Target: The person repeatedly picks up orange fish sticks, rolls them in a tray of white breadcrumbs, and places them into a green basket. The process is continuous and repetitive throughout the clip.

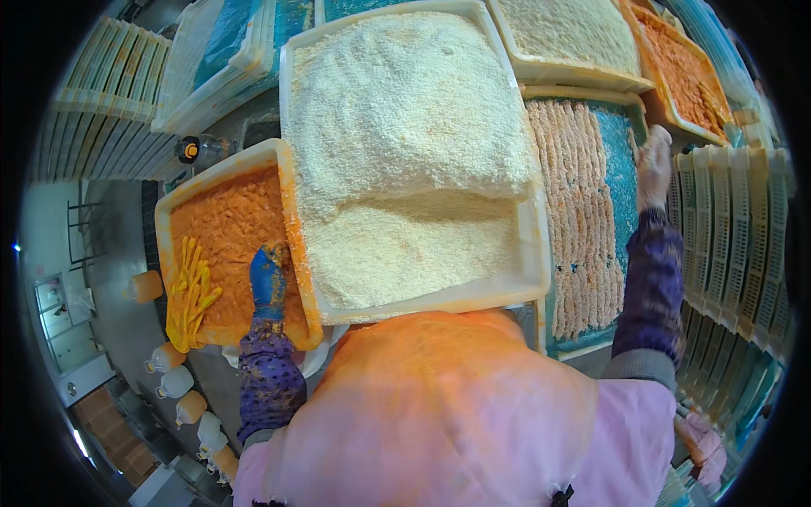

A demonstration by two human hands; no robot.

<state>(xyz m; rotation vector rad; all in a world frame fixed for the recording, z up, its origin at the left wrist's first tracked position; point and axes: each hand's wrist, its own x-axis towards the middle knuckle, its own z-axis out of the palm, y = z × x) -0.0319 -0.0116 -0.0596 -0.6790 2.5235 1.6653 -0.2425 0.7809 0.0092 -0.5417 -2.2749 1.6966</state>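
In batter tray [221, 173], left hand [269, 283] nears rim.

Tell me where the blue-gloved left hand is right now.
In the head view, the left hand rests in the orange batter tray, lower left, beside the big breadcrumb tray.

The heaped crumb tray [405, 169] fills the middle between the orange batter tray [221, 228] and the tray of breaded strips [583, 220], walls touching, so open passage lies only above them, with stacked crates [735, 237] crowding the right.
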